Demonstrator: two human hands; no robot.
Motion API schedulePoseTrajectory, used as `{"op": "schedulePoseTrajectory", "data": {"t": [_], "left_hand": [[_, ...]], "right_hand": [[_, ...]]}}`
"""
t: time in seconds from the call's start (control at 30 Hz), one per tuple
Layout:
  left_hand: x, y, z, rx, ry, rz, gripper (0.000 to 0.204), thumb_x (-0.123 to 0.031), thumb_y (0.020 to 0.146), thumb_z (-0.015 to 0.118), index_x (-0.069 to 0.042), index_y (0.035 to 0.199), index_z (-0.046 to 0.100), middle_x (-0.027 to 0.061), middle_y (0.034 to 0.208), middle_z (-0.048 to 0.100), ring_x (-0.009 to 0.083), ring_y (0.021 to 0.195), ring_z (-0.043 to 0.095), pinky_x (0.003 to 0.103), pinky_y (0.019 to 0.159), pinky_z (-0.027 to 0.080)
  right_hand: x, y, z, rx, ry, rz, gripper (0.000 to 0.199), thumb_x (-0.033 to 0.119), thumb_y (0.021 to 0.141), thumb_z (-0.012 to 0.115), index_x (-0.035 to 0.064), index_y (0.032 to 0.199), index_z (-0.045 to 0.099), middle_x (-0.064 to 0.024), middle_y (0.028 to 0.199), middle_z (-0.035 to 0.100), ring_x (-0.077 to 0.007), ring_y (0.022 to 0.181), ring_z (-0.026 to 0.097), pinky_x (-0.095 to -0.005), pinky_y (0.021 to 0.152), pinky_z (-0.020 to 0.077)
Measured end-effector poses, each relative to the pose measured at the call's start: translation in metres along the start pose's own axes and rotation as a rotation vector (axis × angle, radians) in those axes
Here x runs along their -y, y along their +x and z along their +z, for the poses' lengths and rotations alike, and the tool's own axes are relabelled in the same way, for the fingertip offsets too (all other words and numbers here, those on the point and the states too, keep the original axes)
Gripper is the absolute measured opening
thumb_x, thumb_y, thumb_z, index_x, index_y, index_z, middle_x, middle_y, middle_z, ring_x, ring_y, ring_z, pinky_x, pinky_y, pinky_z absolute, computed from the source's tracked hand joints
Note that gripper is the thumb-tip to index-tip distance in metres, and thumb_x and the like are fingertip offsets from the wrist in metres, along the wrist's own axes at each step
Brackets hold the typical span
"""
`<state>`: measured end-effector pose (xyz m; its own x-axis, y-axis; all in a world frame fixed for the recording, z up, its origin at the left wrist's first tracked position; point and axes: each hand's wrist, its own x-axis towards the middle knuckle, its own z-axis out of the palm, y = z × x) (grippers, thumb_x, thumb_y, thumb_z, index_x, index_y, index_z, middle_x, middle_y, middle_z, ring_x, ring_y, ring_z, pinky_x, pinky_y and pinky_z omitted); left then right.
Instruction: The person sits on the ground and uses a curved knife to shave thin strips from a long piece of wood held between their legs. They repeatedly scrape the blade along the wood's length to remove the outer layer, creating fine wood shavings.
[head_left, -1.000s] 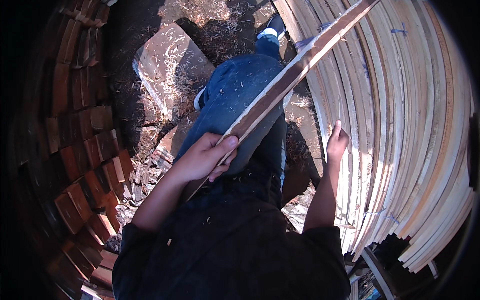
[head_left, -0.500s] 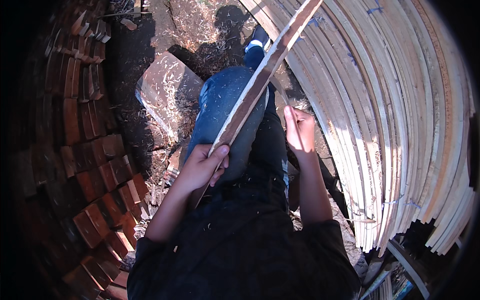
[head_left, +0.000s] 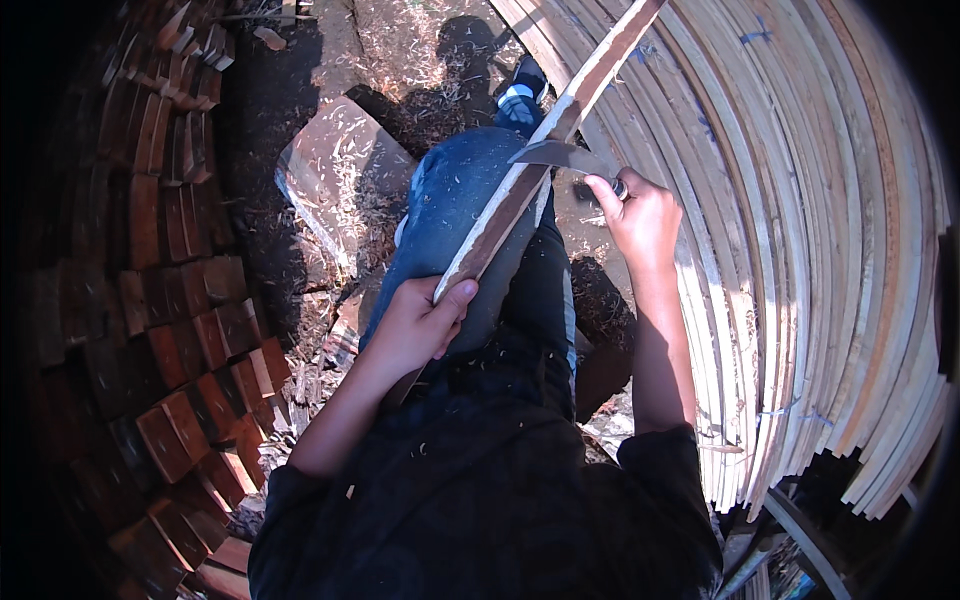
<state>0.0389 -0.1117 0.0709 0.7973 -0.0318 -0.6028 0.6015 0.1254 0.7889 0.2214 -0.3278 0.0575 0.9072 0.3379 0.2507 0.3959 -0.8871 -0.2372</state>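
A long wooden strip with pale edges and a dark brown face slants across my thigh, from my lap up to the far right. My left hand is closed around its lower part. In my right hand is a curved-blade knife, gripped by its dark handle with the thumb stretched along it. The blade lies across the strip's dark face, its tip just past the left edge. My fingers hide most of the handle.
Bundles of long pale wooden strips, tied with blue cord, fill the right side. Stacked reddish-brown wood blocks stand at the left. A flat board strewn with shavings lies on the ground beyond my knee.
My right hand has turned and shifted right, bringing the knife from beside the strip to across its face. The left hand keeps its hold, and the strip has shifted slightly right in view.
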Motion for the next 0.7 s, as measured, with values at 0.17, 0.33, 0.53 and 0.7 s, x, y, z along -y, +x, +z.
{"op": "schedulePoseTrajectory", "data": {"t": [0.17, 0.33, 0.53, 0.7], "left_hand": [[-0.003, 0.0, -0.001, 0.004, -0.015, -0.017, 0.041, -0.034, 0.097, 0.052, -0.004, 0.069, 0.049, -0.0019, 0.05, 0.043, 0.0068, 0.039, 0.042, 0.024, 0.038, 0.034], [0.0, 0.001, -0.002, 0.034, 0.0, -0.002, 0.039, -0.033, 0.098, 0.049, -0.003, 0.072, 0.049, -0.0001, 0.051, 0.044, 0.0075, 0.039, 0.042, 0.023, 0.038, 0.033], [-0.002, 0.002, -0.003, 0.049, -0.008, 0.013, 0.04, -0.033, 0.098, 0.048, -0.004, 0.072, 0.049, -0.0001, 0.051, 0.044, 0.0075, 0.039, 0.042, 0.023, 0.038, 0.032], [0.002, 0.004, -0.008, 0.041, -0.086, -0.07, 0.042, -0.035, 0.096, 0.052, -0.004, 0.069, 0.049, -0.0016, 0.049, 0.043, 0.0066, 0.04, 0.042, 0.024, 0.038, 0.034]], "right_hand": [[-0.006, 0.007, 0.002, 0.032, -0.043, -0.008, 0.06, 0.064, 0.076, 0.062, 0.0057, 0.062, 0.058, -0.0139, 0.05, 0.055, -0.0363, 0.053, 0.059, -0.0424, 0.048, 0.0467], [-0.025, 0.027, 0.003, 0.005, -0.081, 0.065, 0.06, 0.064, 0.077, 0.059, 0.0052, 0.066, 0.062, -0.016, 0.054, 0.058, -0.0373, 0.058, 0.062, -0.0437, 0.053, 0.0484], [-0.028, 0.03, 0.009, -0.012, -0.105, 0.036, 0.058, 0.062, 0.078, 0.061, 0.0045, 0.069, 0.063, -0.0155, 0.053, 0.057, -0.037, 0.057, 0.062, -0.043, 0.053, 0.0483], [-0.001, 0.015, -0.003, 0.056, 0.017, 0.021, 0.054, 0.058, 0.079, 0.063, 0.0054, 0.065, 0.062, -0.0144, 0.051, 0.057, -0.0349, 0.055, 0.062, -0.0411, 0.051, 0.0487]]}}
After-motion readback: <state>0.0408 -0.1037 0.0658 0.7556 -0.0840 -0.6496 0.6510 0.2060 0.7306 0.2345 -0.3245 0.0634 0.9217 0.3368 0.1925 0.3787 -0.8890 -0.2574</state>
